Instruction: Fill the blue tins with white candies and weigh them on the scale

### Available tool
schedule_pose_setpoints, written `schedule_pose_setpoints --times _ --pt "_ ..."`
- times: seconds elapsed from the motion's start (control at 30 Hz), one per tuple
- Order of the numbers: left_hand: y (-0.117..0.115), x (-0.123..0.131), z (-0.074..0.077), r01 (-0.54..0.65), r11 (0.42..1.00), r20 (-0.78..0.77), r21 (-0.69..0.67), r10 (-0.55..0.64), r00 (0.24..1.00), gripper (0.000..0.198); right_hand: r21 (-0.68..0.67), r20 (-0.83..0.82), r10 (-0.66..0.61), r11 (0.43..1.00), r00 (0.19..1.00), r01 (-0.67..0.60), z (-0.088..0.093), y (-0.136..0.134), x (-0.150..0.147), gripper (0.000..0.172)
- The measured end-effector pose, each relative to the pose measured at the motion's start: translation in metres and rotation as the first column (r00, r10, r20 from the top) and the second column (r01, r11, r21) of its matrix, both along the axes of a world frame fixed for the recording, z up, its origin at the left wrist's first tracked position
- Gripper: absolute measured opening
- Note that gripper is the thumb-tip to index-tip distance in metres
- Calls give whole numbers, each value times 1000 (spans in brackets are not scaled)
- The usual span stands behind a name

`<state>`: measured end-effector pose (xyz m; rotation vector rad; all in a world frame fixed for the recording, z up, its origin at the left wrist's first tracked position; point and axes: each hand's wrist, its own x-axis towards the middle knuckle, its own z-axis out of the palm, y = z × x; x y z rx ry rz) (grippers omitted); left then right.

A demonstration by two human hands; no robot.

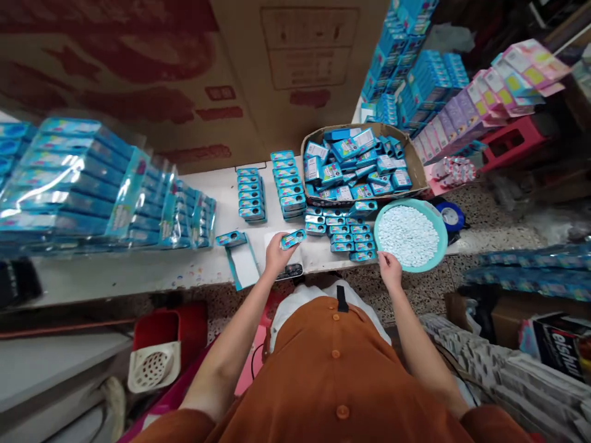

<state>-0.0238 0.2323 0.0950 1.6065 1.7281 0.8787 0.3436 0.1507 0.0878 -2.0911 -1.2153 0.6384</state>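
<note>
in the head view, a round turquoise plastic basin (442, 243) sits at the right end of a long white table (115, 277) and is filled with small round white tablets (409, 235). a small blue rectangular tin (293, 239) is held well left of the basin, pinched narrowly in the left hand (279, 253). the right hand (390, 271) is kept just beside the basin's lower rim, loosely open, with nothing held; contact with the rim cannot be told. between the two hands, loose blue tins (344, 235) are laid in short rows beside the basin.

farther left of the basin, two neat stacks of blue tins (289, 187) are lined up on the table. a strip of white and blue card (242, 264) and a flat blue tin (231, 239) are placed near the left hand, and a black phone-like object (290, 271) lies at the table edge beneath it. behind the basin, a brown cardboard tray (410, 154) is heaped with more blue tins. at the far left, clear-wrapped blue packs (83, 184) are piled up. to the right of the basin, a roll of blue tape (450, 215) is seen, and pink and lilac packs (489, 104) are stacked beyond it.
</note>
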Motion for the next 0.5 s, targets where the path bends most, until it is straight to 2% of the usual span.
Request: schedule_pose_setpoints --times 0.13,0.2,0.23,0.3,0.4,0.5 --pt "19 69 82 154 970 -21 187 -153 988 37 2 -43 -123 992 991 123 -9 -2 38 42" --pt "34 109 105 248 934 -58 257 -241 969 38 16 -65 -165 986 984 166 -11 2 53 42" --pt "41 129 109 294 913 -75 282 -284 956 38 24 -73 -182 983 981 184 -13 4 60 42" --pt "56 168 106 379 874 -99 303 -366 925 36 38 -83 -214 975 973 217 -15 7 74 40" --pt "71 218 90 459 843 -135 282 -438 889 34 60 -109 -246 965 963 254 -22 7 93 38" --pt "76 254 76 523 811 -180 264 -491 852 36 69 -140 -276 955 951 287 -29 4 109 36"
